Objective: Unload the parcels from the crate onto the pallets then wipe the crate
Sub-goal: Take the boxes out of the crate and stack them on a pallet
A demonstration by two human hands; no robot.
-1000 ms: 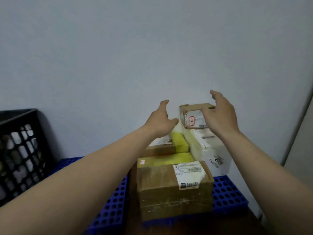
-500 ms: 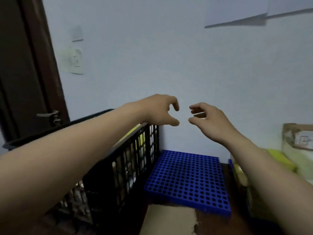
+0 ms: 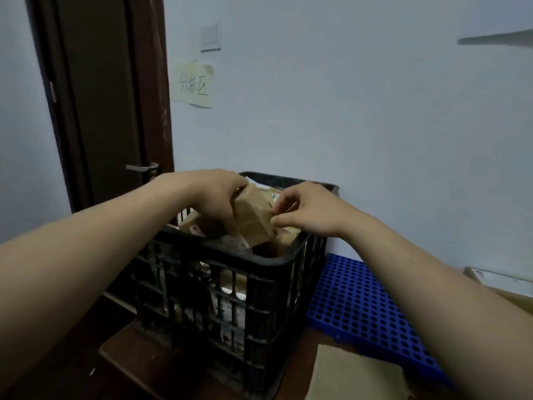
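Pale walls, dark door (image 3: 109, 111): left hand (image 3: 220, 197) and right hand (image 3: 313, 210) grip a box (image 3: 253, 219) atop the laden crate (image 3: 259, 287); unloading seems unfinished, wiping undone.

Layout at the crate. The crate (image 3: 268, 298) stands on the floor (image 3: 86, 356) before the wall (image 3: 346, 125), with the door (image 3: 109, 111) behind it to the left and the pallet (image 3: 360, 307) just beside it to the right. One parcel (image 3: 253, 217) rises above the rim, over other parcels (image 3: 191, 223) inside. The left hand (image 3: 219, 197) grips its left side and the right hand (image 3: 308, 209) pinches its right edge. A cardboard sheet (image 3: 357, 376) lies in front of the pallet. A note (image 3: 193, 85) hangs right of the door, below a switch (image 3: 210, 36).
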